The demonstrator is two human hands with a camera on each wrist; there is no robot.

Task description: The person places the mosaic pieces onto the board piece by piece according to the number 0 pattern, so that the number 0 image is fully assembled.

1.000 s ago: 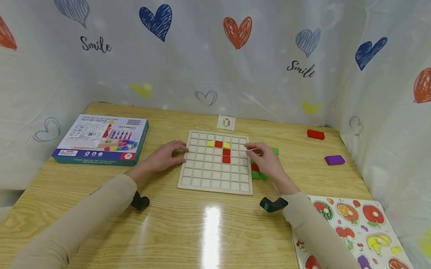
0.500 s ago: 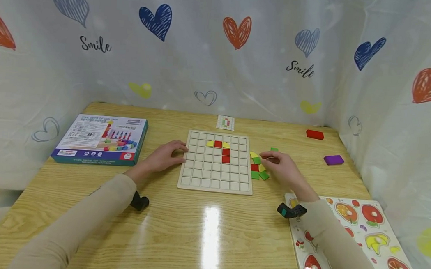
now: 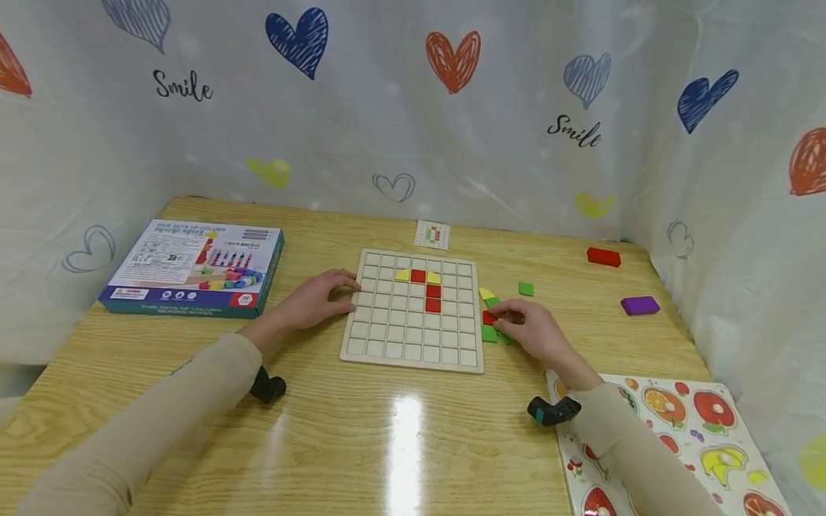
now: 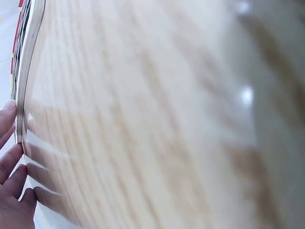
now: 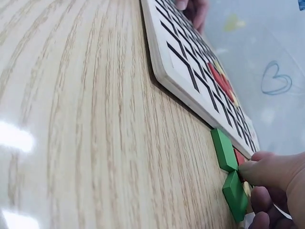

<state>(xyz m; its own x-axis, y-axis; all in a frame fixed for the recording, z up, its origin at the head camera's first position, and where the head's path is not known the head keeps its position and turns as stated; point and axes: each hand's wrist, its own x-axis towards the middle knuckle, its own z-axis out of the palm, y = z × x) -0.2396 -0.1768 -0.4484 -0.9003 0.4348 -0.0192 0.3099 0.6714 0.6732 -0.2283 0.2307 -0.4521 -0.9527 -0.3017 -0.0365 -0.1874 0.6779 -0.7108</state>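
A wooden grid board [image 3: 379, 351] lies mid-table, with yellow curved tiles [image 3: 434, 277] and several red square tiles [image 3: 433, 299] in its cells. My left hand [image 3: 316, 299] touches the board's left edge with relaxed fingers; the left wrist view shows its fingertips [image 4: 12, 112] along that side. Just right of the board, my right hand [image 3: 535, 329] pinches a loose red square tile [image 3: 489, 317] between thumb and fingers. Green tiles [image 3: 489, 334] and a yellow curved tile [image 3: 486, 294] lie around it. In the right wrist view the thumb [image 5: 267, 171] covers part of the red tile.
A small pattern card [image 3: 432, 235] lies behind the board. Left stands a boxed bead set [image 3: 192, 268]. A lone green tile [image 3: 526, 289], a red block [image 3: 604, 257] and a purple block [image 3: 640, 306] lie right. A fruit puzzle board [image 3: 692, 457] sits beneath the right forearm.
My right hand has moved from the board's upper right edge, out to the right, then down onto the loose red tile. The left hand stays at the board's edge.
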